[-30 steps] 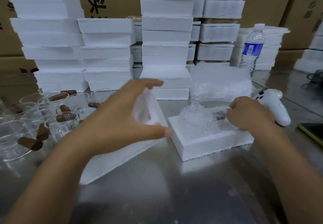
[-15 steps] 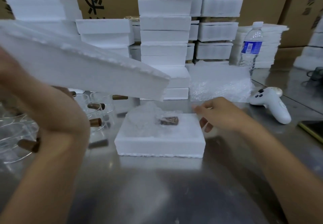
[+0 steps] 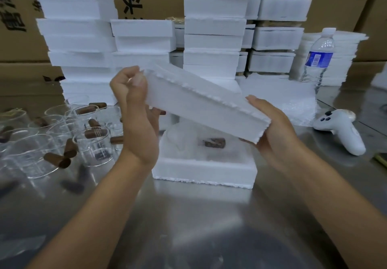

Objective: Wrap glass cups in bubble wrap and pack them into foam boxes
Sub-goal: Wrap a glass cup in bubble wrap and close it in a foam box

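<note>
A white foam lid (image 3: 201, 105) hangs tilted above the open foam box (image 3: 204, 172) on the steel table. My left hand (image 3: 138, 119) grips the lid's left end, thumb on its near face. My right hand (image 3: 272, 130) holds the lid's lower right end, fingers under it. Inside the box lies a glass cup wrapped in bubble wrap (image 3: 188, 140), its brown handle (image 3: 214, 143) showing through. The lid hides the box's back part.
Several bare glass cups with brown handles (image 3: 62, 134) crowd the table's left. Stacks of foam boxes (image 3: 213, 27) line the back. A bubble wrap pile (image 3: 293, 101), a water bottle (image 3: 318, 57) and a white controller (image 3: 343, 132) sit at the right.
My left hand has swung the foam lid from high at the left down over the box. My right hand has risen from the box's corner and taken the lid's right end.
</note>
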